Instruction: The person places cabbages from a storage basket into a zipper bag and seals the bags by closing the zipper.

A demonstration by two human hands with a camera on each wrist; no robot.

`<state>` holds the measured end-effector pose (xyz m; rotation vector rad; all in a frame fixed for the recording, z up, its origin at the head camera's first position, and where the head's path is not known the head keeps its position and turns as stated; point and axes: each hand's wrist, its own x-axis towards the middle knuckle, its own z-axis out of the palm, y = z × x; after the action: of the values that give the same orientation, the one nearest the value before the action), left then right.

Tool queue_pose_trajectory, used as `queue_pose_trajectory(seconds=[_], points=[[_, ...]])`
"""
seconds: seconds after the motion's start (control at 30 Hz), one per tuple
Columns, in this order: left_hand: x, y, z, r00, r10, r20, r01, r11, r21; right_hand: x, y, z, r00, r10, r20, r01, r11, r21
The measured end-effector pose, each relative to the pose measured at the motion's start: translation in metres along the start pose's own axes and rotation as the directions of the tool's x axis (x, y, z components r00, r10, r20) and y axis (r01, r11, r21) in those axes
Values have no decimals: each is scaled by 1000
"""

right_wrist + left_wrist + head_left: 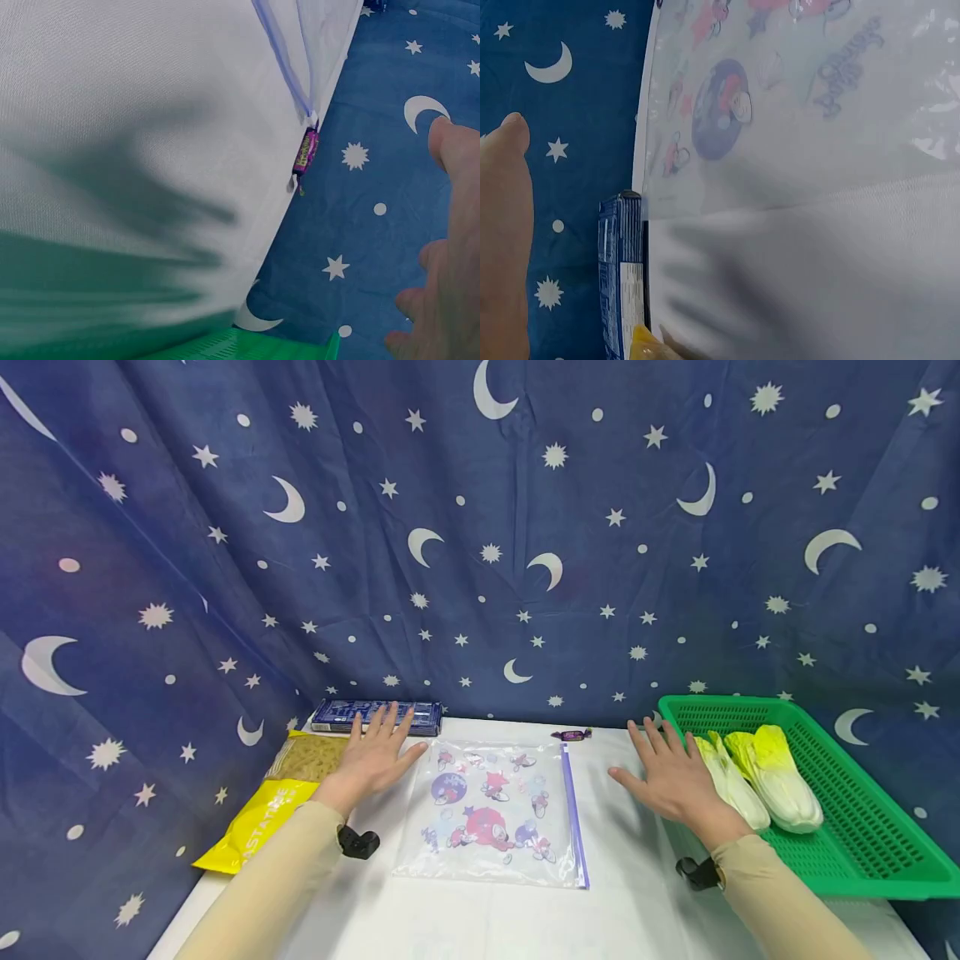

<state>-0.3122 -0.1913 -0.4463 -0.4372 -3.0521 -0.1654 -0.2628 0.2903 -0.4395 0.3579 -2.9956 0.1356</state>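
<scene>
Both hands are held palm down with fingers spread, and neither grips anything. My left hand [372, 758] hovers between a yellow pasta bag [273, 810] and a clear zip bag [491, 814] printed with cartoon figures and edged by a purple slider strip. Just beyond its fingertips lies a flat dark blue box [416, 718]. On the other side, my right hand [671, 777] is over the table by the left wall of a green basket [870, 860]. Two small napa cabbages [783, 785] lie in that basket. In the right wrist view, a purple wrapped candy [306, 151] sits near the table's back edge.
A white cloth [450, 922] covers the table. Behind it and along the left hangs a dark blue curtain [480, 593] with moons and stars. The basket overhangs the table's right edge. Each wrist wears a black camera strap [358, 843].
</scene>
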Motion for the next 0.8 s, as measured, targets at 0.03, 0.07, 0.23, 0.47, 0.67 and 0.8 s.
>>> queue_pose_trajectory(seconds=[0.03,0.07,0.23,0.47,0.67,0.8], points=[[1,2,-1,1000,3,2,-3,1000,-5,0,0,0,1000,0,-2,0,1000,1],[1,4,-2,1000,6,2,-6,1000,-9,0,0,-1,1000,1,-6,-1,1000,4],[6,15,-4,1000,24,4,-24,999,-33,3,1,-1,1000,6,-29,-5,999,31],[9,34,-5,998,59,4,-59,997,-39,5,-2,-2,996,1,-85,9,993,118],[6,51,-5,997,79,-5,-79,996,-34,4,-11,-1,993,-5,-116,27,982,188],[6,63,-1,995,94,-23,-95,993,-63,3,-17,-1,994,17,-104,11,964,264]])
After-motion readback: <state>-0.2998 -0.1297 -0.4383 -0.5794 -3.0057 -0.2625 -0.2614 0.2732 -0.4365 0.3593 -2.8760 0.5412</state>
